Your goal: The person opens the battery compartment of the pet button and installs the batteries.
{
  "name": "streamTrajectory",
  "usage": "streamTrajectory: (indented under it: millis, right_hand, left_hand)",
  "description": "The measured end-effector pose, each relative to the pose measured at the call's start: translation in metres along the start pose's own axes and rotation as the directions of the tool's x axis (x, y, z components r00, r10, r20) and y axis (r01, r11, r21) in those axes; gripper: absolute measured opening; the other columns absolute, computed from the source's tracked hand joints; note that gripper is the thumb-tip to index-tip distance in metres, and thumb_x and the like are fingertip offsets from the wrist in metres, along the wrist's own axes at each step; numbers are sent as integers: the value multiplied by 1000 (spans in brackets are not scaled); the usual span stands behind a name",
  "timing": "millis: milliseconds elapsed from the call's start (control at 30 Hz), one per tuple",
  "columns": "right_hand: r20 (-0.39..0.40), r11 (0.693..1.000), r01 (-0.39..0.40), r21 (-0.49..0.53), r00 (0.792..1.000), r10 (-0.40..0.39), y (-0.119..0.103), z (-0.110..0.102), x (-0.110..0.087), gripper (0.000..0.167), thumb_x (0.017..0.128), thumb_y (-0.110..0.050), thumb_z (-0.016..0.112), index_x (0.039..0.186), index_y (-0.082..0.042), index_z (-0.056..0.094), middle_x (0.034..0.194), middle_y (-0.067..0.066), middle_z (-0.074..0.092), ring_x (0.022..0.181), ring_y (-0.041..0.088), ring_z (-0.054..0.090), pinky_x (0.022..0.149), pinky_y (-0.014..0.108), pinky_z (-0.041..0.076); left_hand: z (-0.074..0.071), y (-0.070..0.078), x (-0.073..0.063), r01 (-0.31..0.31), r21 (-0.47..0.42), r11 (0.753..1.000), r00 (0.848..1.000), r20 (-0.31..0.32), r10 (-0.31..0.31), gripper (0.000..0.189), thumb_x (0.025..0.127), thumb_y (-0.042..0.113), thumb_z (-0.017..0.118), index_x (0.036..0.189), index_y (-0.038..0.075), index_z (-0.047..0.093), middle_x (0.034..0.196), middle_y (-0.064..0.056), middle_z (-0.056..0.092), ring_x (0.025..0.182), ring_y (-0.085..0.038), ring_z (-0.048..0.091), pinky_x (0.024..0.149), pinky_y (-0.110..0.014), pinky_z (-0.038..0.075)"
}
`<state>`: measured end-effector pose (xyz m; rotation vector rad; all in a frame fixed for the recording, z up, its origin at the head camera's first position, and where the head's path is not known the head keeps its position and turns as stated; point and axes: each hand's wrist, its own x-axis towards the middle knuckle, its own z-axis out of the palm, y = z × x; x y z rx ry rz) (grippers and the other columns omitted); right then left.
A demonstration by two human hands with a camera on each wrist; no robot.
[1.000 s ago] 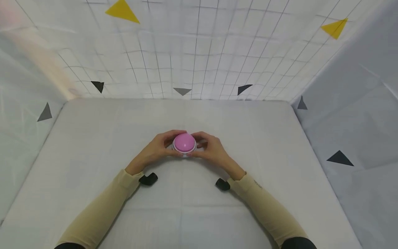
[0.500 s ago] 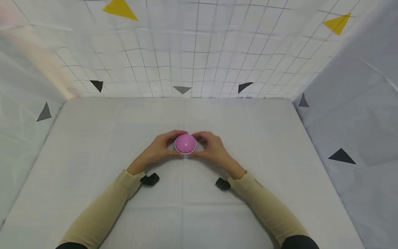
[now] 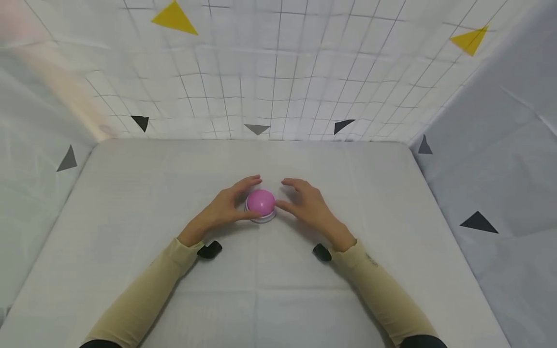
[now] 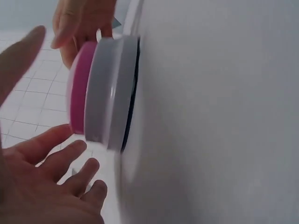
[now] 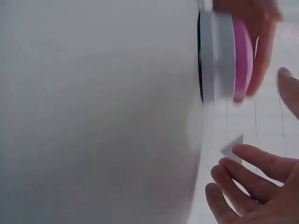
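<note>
A round push button (image 3: pixel 261 202) with a pink dome on a white base sits on the white tabletop, between both hands. My left hand (image 3: pixel 223 208) curves loosely around its left side, thumb in front and fingers behind, without gripping it. In the left wrist view the button (image 4: pixel 107 93) shows a dark underside edge, and the left fingers (image 4: pixel 60 163) spread below it. My right hand (image 3: pixel 314 207) is at the right, fingers apart, its thumb tip close to the dome. The right wrist view shows those fingers (image 5: pixel 261 182) away from the button (image 5: pixel 219 58).
White sheeting walls enclose the table (image 3: pixel 174 164) at the back and sides. The back wall carries a thin line grid, with yellow (image 3: pixel 175 18) and dark triangle markers (image 3: pixel 478 222). Black wrist camera mounts (image 3: pixel 210 250) stick out from the beige sleeves (image 3: pixel 148 290).
Both hands have let go of the button. The right hand has drawn away to the right, and the left fingers have spread off the rim. The button stays about where it was.
</note>
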<state>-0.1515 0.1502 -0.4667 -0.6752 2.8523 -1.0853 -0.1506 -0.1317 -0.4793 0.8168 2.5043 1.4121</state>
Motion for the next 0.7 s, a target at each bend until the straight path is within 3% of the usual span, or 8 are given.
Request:
streamTrajectory:
  millis: [233, 700]
  right_hand:
    - [-3, 995, -92, -27, 996, 92, 14, -29, 0, 68, 102, -52, 65, 156, -12, 49, 165, 8, 44, 157, 30, 35, 128, 57, 26]
    - [-125, 970, -192, -149, 977, 174, 60, -77, -2, 79, 103, -58, 60, 161, -9, 39, 172, 16, 29, 160, 40, 24, 125, 67, 23]
  left_hand:
    - [-13, 4, 2, -4, 119, 993, 1000, -19, 6, 82, 91, 35, 84, 160, 14, 45, 170, -3, 38, 163, -27, 22, 128, -62, 24]
    - [-52, 3, -3, 92, 256, 962, 993, -97, -69, 75, 98, 45, 73, 161, 17, 44, 173, -3, 32, 164, -27, 16, 127, -65, 21]
